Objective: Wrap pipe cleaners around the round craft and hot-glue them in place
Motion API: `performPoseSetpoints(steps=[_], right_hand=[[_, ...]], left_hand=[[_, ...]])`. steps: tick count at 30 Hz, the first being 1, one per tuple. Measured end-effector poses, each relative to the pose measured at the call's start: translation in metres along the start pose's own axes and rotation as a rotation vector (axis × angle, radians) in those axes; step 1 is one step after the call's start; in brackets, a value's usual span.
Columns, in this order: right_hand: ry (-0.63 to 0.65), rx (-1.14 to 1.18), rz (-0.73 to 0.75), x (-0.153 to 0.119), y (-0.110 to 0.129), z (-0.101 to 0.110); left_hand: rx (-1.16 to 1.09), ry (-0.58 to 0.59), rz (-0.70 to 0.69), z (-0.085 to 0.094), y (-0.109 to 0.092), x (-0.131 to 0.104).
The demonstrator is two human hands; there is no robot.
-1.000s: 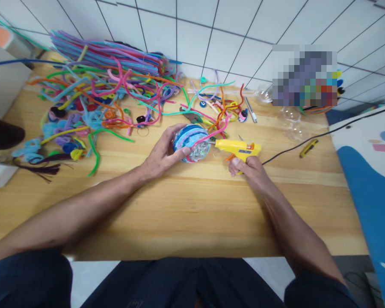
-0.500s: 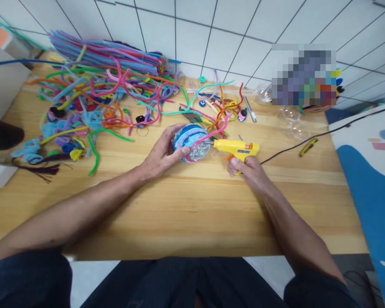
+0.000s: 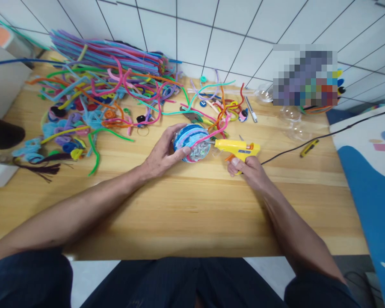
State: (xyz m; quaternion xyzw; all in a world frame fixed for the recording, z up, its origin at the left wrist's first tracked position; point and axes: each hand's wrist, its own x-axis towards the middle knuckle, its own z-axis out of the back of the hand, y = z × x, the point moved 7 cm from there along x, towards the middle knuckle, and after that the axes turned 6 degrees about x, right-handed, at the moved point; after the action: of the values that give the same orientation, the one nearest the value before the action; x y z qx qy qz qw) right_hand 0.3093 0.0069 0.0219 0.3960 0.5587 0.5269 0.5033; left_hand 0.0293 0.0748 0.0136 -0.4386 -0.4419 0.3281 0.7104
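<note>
A round ball (image 3: pixel 191 137) wrapped in blue, light blue and lilac pipe cleaners is gripped by my left hand (image 3: pixel 165 153), its thumb on the front. The ball's lower right part is shiny and not covered by the strands. A pink pipe cleaner (image 3: pixel 220 131) runs from near my thumb across the ball and curls up at its free end. My right hand (image 3: pixel 247 168) holds a yellow glue gun (image 3: pixel 236 147) by its handle, fingers near the orange trigger. The gun's nozzle is at the ball's right side, close to the pink strand.
Loose pipe cleaners (image 3: pixel 96 96) and a bundle (image 3: pixel 109 55) cover the back left. Behind the ball lie pliers (image 3: pixel 191 114) and a silver cutter (image 3: pixel 251 109). Clear spheres (image 3: pixel 290 113) stand back right. A black cord (image 3: pixel 295 147) passes a yellow knife (image 3: pixel 309 148). A dark cylinder (image 3: pixel 3 132) is far left.
</note>
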Motion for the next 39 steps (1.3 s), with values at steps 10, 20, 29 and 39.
performPoseSetpoints(steps=[10, 20, 29, 39], right_hand=[[-0.004, 0.010, -0.009, -0.0009, -0.0052, 0.0046], [-0.007, 0.005, -0.009, -0.0011, -0.0031, 0.0013], [0.007, -0.008, -0.017, -0.0011, -0.0029, 0.0020], [0.003, -0.006, 0.000, -0.0012, -0.0040, 0.0033]], left_hand=[[-0.022, 0.000, 0.003, 0.0006, 0.0011, -0.0015], [-0.005, -0.002, -0.003, 0.0011, 0.0008, -0.0001], [-0.015, -0.006, 0.010, 0.0012, 0.0012, 0.0004], [-0.028, -0.006, 0.008, 0.0006, 0.0022, -0.0009]])
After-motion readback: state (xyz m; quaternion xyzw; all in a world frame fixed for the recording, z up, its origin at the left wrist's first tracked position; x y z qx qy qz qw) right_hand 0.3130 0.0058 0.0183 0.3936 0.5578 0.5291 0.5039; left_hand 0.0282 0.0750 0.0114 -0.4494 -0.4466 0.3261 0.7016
